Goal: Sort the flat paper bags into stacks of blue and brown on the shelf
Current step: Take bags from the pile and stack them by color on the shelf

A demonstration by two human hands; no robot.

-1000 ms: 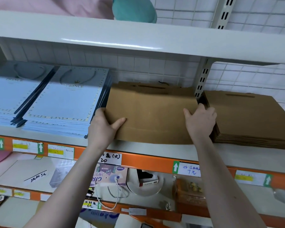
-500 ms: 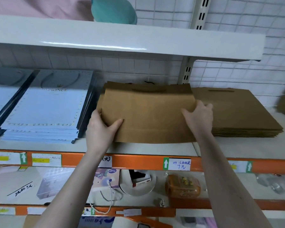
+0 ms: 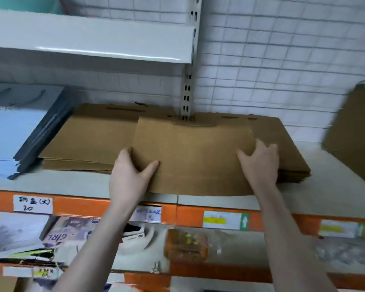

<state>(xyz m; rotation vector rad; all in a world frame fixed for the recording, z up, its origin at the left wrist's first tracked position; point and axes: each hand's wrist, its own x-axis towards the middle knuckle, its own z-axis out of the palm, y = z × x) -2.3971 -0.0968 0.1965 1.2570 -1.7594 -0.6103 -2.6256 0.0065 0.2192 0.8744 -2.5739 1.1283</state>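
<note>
Both hands hold 1 flat brown bag (image 3: 194,157) over the front of the shelf (image 3: 76,184). The bag lies nearly level with its long axis running left to right; its handle end, with a cut-out slot, points toward the back wall, and its folded bottom edge points toward the person and overhangs the shelf's orange front rail (image 3: 82,205).

The left hand (image 3: 131,175) pinches the bag's near left corner, thumb on top and fingers tucked under. The right hand (image 3: 259,163) grips the right edge with its thumb lying on top and its fingers curled around the side.

The bag sits across 2 brown stacks: the left brown stack (image 3: 86,142) shows beyond its left edge, and the right brown stack (image 3: 291,157) lies under its right part, several layers thick. Whether the held bag touches either stack cannot be told.

To the far left lies a blue stack (image 3: 6,138) with dark edges, just beside the left brown stack. At the far right another brown sheet (image 3: 354,140) stands tilted, blurred. An upper shelf (image 3: 89,39) hangs above, in front of a wire grid (image 3: 282,60).
</note>
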